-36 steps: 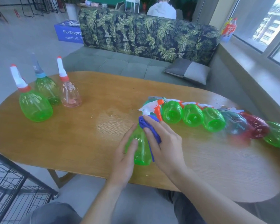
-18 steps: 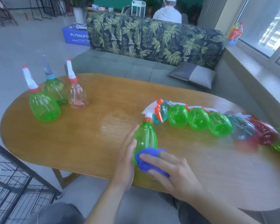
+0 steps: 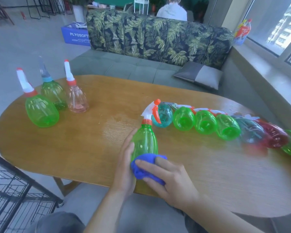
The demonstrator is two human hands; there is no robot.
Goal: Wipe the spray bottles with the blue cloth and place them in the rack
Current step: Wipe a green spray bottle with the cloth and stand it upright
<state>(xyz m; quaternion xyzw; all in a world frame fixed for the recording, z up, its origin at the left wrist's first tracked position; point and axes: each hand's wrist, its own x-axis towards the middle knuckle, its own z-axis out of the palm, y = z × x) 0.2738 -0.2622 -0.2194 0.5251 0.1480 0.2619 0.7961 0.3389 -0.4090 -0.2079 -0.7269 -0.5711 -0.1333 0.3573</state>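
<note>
A green spray bottle (image 3: 146, 142) with a white and orange trigger head stands on the wooden table (image 3: 84, 148) near its front edge. My left hand (image 3: 125, 167) lies against the bottle's left side and steadies it. My right hand (image 3: 168, 177) holds the bunched blue cloth (image 3: 144, 165) against the bottle's base. Several bottles lie on their sides in a row to the right: a teal one (image 3: 163, 115), green ones (image 3: 184, 121), a red one (image 3: 274, 136). Three bottles stand at the table's left: green (image 3: 40, 110), green with a blue collar (image 3: 53, 93), clear pink (image 3: 76, 98).
A black wire rack (image 3: 15, 190) stands on the floor at the lower left, beside the table. A leaf-patterned sofa (image 3: 158, 39) with a grey cushion (image 3: 200, 74) runs behind the table. A person sits beyond the sofa. A window sill is on the right.
My right hand has slid the blue cloth from the bottle's neck down to its base. The bottle's trigger head is now uncovered. My left hand has stayed on the bottle's left side.
</note>
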